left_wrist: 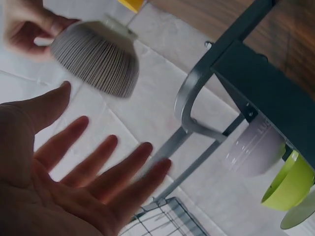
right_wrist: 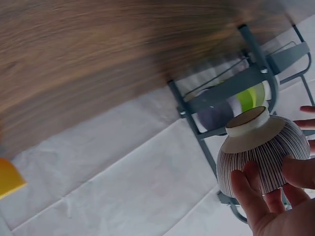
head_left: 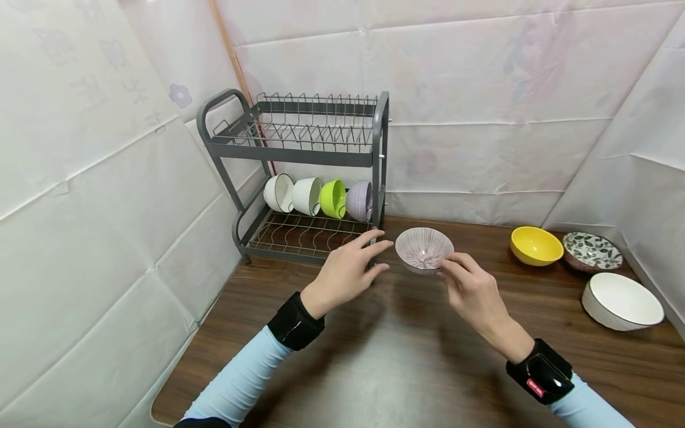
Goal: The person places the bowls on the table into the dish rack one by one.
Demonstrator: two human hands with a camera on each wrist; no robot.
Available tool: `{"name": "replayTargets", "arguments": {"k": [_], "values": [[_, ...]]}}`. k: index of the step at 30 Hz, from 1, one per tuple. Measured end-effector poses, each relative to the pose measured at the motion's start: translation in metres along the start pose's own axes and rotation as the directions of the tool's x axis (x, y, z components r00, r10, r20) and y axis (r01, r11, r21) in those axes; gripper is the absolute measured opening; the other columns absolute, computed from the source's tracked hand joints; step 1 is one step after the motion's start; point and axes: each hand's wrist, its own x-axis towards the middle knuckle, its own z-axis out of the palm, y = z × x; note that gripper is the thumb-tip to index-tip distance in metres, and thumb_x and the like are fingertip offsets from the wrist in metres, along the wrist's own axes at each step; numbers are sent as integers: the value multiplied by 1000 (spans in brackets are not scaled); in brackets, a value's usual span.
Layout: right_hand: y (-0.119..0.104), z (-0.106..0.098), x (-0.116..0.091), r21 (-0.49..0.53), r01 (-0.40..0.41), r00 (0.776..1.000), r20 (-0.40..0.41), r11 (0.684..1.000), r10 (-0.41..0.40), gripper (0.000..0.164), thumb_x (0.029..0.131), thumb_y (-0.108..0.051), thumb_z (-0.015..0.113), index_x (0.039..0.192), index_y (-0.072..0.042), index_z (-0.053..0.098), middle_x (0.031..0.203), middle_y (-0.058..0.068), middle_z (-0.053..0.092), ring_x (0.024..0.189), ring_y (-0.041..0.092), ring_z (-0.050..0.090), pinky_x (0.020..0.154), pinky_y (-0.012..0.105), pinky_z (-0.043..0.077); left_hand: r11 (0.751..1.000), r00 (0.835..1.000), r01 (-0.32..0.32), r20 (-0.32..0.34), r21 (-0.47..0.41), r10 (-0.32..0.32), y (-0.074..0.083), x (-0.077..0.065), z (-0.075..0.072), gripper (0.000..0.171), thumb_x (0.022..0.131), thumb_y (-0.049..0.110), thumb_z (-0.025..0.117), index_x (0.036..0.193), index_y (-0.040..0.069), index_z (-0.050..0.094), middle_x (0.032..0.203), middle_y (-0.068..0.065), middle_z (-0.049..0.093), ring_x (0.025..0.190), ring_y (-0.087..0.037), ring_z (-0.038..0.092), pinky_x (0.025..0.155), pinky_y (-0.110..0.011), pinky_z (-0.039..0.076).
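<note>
A striped bowl [head_left: 424, 245] with thin dark lines is held in the air above the table by my right hand [head_left: 473, 291], whose fingers and thumb pinch its right side. In the right wrist view the striped bowl [right_wrist: 263, 152] shows its pale foot ring. My left hand [head_left: 350, 270] is spread just left of the bowl, apart from it, near the rack's front right corner. The left wrist view shows the left hand [left_wrist: 83, 172] with fingers extended and nothing in it, the bowl [left_wrist: 101, 56] beyond.
A grey two-tier dish rack [head_left: 291, 156] stands at the back left. Its lower tier holds white bowls [head_left: 307, 196], a green bowl [head_left: 333, 199] and a lilac bowl [head_left: 359, 201]. At right sit a yellow bowl [head_left: 536, 245], a leaf-patterned bowl [head_left: 592, 251] and a white bowl [head_left: 622, 301].
</note>
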Motion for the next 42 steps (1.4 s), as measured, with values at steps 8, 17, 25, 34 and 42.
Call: {"name": "replayTargets", "arguments": {"k": [8, 17, 25, 34, 42], "values": [[-15, 1, 10, 40, 51, 998, -36, 998, -50, 30, 77, 12, 83, 104, -2, 78, 104, 11, 70, 80, 22, 70, 62, 37, 57, 986, 986, -137, -109, -92, 127, 1, -2, 5, 36, 96, 24, 82, 128, 10, 76, 142, -10, 62, 90, -16, 71, 67, -29, 54], [-24, 2, 16, 61, 76, 996, -52, 995, -73, 23, 106, -20, 67, 103, -1, 78, 103, 12, 70, 80, 23, 70, 62, 37, 57, 967, 970, -198, -176, -161, 169, 1, -4, 5, 19, 93, 15, 84, 111, 10, 79, 135, -10, 65, 86, -14, 70, 69, -24, 53], [-27, 3, 15, 67, 90, 995, -57, 994, -86, 28, 108, -25, 63, 103, -2, 78, 103, 11, 70, 78, 22, 69, 60, 36, 56, 953, 955, -239, -225, -189, 195, -2, -6, 5, 21, 91, 15, 85, 110, 9, 78, 119, -4, 71, 104, -11, 70, 88, -26, 57], [-30, 5, 14, 85, 83, 996, -38, 993, -80, 32, 109, -28, 61, 105, -1, 78, 105, 12, 69, 78, 21, 69, 61, 33, 57, 936, 944, -274, -248, -222, 218, -4, -6, 2, 20, 88, 8, 87, 107, 7, 79, 111, -3, 73, 99, -9, 69, 85, -23, 56], [-31, 11, 12, 114, 95, 995, -28, 989, -92, 30, 109, -26, 62, 106, -2, 78, 106, 11, 70, 80, 20, 69, 63, 32, 57, 935, 942, -295, -225, -198, 250, -5, -8, -4, 12, 92, 8, 83, 104, 5, 81, 108, -2, 70, 95, -9, 68, 83, -19, 55]]}}
